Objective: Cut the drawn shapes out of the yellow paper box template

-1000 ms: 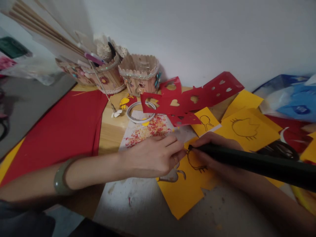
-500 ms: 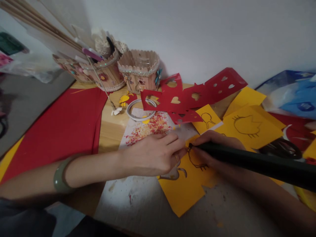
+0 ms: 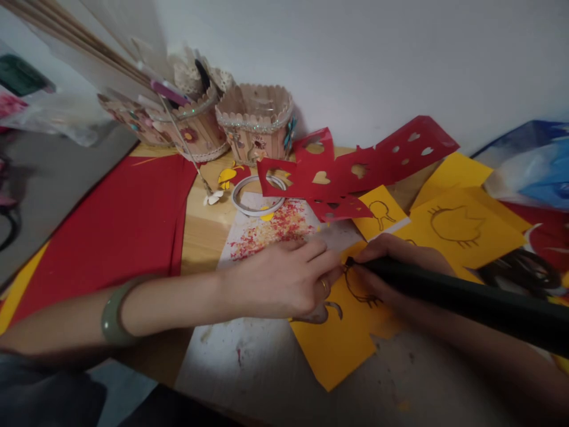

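Observation:
My left hand [image 3: 280,279], with a green bangle on its wrist, rests flat on a yellow sheet [image 3: 338,344] with its fingers stretched toward the pen tip. My right hand [image 3: 395,267] is wrapped round a long black pen-like tool [image 3: 466,296] whose tip touches the yellow sheet at a brown outline with short lashes [image 3: 360,290]. The sheet lies on a stained white board [image 3: 267,367].
Two popsicle-stick baskets [image 3: 255,124] stand by the wall, with sticks in the left one. Red paper with heart cut-outs [image 3: 355,172], a tape ring [image 3: 258,198], more yellow sheets with outlines [image 3: 462,228], a large red sheet [image 3: 111,219] and blue plastic bags [image 3: 533,172] lie around.
Both hands stay at the same spot on the yellow sheet. The pen tip shifts slightly along the outline, and the view has drifted a little.

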`<action>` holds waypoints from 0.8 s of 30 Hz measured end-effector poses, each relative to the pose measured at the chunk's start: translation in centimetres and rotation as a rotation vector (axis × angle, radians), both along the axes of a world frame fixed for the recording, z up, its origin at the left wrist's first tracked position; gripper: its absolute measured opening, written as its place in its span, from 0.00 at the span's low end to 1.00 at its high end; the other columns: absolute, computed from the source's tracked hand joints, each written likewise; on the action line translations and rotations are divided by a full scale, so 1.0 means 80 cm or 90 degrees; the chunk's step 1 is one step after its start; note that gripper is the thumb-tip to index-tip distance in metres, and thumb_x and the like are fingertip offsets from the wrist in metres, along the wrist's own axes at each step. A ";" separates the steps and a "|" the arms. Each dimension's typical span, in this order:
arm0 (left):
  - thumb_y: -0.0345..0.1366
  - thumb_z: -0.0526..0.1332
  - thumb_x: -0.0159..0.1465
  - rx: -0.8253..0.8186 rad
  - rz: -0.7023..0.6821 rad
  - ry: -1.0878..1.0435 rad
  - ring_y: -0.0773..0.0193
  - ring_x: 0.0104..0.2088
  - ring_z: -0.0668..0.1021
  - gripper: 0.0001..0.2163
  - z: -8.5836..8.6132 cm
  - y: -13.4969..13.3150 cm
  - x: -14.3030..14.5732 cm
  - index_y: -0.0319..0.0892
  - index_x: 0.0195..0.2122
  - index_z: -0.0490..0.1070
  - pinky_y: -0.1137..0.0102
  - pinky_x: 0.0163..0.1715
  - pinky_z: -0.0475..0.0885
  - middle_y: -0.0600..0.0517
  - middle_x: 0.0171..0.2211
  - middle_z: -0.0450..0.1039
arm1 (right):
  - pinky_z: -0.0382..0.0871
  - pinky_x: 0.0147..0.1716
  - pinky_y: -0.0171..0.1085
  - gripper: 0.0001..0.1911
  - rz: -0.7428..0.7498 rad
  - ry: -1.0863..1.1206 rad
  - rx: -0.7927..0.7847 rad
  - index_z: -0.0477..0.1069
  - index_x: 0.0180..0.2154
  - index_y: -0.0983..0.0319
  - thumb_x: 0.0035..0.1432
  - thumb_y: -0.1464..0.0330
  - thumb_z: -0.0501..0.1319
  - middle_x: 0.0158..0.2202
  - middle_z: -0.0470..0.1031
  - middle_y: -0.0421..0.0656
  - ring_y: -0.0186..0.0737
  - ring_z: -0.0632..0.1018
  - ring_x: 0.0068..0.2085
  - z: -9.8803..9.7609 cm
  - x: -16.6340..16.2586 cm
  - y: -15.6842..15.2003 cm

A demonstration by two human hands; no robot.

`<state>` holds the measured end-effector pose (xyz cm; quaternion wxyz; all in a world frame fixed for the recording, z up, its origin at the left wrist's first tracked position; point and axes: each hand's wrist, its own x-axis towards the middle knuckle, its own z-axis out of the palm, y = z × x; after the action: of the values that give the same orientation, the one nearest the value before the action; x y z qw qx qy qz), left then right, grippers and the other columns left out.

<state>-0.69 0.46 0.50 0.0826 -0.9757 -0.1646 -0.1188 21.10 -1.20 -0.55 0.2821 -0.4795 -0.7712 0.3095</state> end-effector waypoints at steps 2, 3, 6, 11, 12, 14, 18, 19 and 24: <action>0.29 0.56 0.66 0.000 0.000 0.009 0.57 0.37 0.72 0.08 0.001 -0.001 0.000 0.35 0.40 0.74 0.66 0.27 0.68 0.48 0.34 0.69 | 0.62 0.17 0.28 0.04 0.003 -0.001 0.013 0.65 0.31 0.56 0.55 0.71 0.60 0.18 0.70 0.31 0.28 0.70 0.17 -0.001 0.000 -0.001; 0.29 0.55 0.66 -0.002 0.001 0.014 0.57 0.37 0.72 0.08 0.002 -0.002 -0.001 0.35 0.40 0.74 0.66 0.28 0.68 0.48 0.34 0.69 | 0.62 0.17 0.27 0.05 0.010 0.002 0.015 0.65 0.31 0.56 0.55 0.71 0.60 0.18 0.70 0.31 0.28 0.70 0.17 -0.002 0.000 -0.001; 0.30 0.56 0.66 -0.003 0.012 0.023 0.58 0.36 0.72 0.08 0.004 -0.005 0.000 0.35 0.40 0.74 0.66 0.29 0.67 0.49 0.33 0.68 | 0.62 0.17 0.27 0.05 0.036 0.010 0.026 0.65 0.31 0.56 0.55 0.72 0.59 0.18 0.70 0.31 0.27 0.69 0.17 -0.003 0.001 -0.001; 0.31 0.56 0.67 -0.001 0.029 0.038 0.59 0.36 0.72 0.08 0.006 -0.007 0.002 0.36 0.41 0.74 0.66 0.30 0.67 0.49 0.33 0.69 | 0.61 0.18 0.28 0.06 0.050 -0.008 0.025 0.65 0.30 0.56 0.53 0.73 0.59 0.18 0.70 0.32 0.28 0.69 0.18 -0.003 0.004 0.001; 0.31 0.56 0.67 0.000 0.029 0.038 0.59 0.36 0.72 0.08 0.006 -0.007 0.002 0.36 0.41 0.74 0.66 0.31 0.67 0.49 0.33 0.69 | 0.61 0.17 0.28 0.06 0.045 -0.012 0.022 0.65 0.30 0.56 0.53 0.73 0.59 0.18 0.70 0.32 0.28 0.69 0.18 -0.003 0.005 0.001; 0.31 0.56 0.67 0.004 0.024 0.037 0.59 0.36 0.71 0.08 0.006 -0.007 0.001 0.36 0.42 0.74 0.66 0.31 0.67 0.49 0.33 0.69 | 0.61 0.17 0.29 0.05 0.029 -0.016 0.015 0.65 0.30 0.56 0.53 0.73 0.59 0.18 0.70 0.32 0.29 0.70 0.17 0.000 0.004 0.001; 0.31 0.56 0.67 0.010 0.018 0.029 0.59 0.35 0.71 0.08 0.004 -0.007 0.000 0.36 0.40 0.74 0.66 0.31 0.67 0.49 0.33 0.68 | 0.65 0.18 0.30 0.03 -0.014 0.009 -0.017 0.66 0.29 0.55 0.53 0.70 0.59 0.19 0.72 0.34 0.32 0.73 0.19 0.008 -0.003 0.001; 0.31 0.56 0.67 0.010 0.020 0.025 0.59 0.35 0.71 0.08 0.004 -0.007 0.000 0.36 0.40 0.74 0.66 0.31 0.67 0.49 0.33 0.68 | 0.66 0.18 0.31 0.03 -0.031 0.022 -0.024 0.66 0.29 0.55 0.52 0.70 0.59 0.19 0.72 0.34 0.33 0.73 0.19 0.010 -0.005 0.001; 0.31 0.56 0.67 0.013 0.021 0.025 0.60 0.36 0.72 0.07 0.004 -0.008 0.000 0.37 0.38 0.75 0.66 0.31 0.66 0.49 0.32 0.68 | 0.65 0.17 0.32 0.03 -0.066 0.038 -0.032 0.67 0.27 0.55 0.50 0.69 0.61 0.18 0.71 0.34 0.33 0.72 0.18 0.011 -0.009 0.002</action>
<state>-0.65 -0.18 0.85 0.0974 -0.9741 -0.1778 -0.1002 20.40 -1.05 0.30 0.3085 -0.5162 -0.7285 0.3282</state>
